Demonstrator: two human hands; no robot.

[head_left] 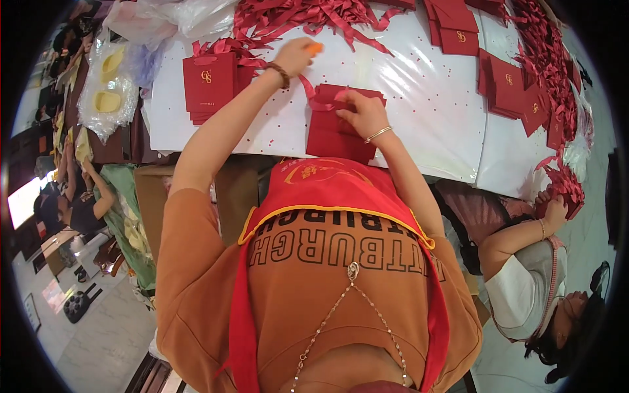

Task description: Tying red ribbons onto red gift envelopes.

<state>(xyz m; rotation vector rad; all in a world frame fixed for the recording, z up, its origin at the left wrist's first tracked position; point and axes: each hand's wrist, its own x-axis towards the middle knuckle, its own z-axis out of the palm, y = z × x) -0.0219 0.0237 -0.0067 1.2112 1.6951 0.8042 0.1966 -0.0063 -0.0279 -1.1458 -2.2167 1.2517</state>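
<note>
White, red-flecked tabletop (432, 137) is crowded along its far edge by a heap of red ribbons (288, 16). Near its front edge, a small stack of flat red paper bags (331, 139) is laid. Above the stack, a pink-red ribbon (319, 106) is pinched between the thumb and fingers of the right hand (367, 116). Farther forward, an orange object (316, 48), its kind unclear, is gripped at the fingertips of the left hand (296, 57). Leftward, a ribboned bag pile (208, 77) is set; rightward, a red bundle (569, 190) is handled by a co-worker (524, 295).
</note>
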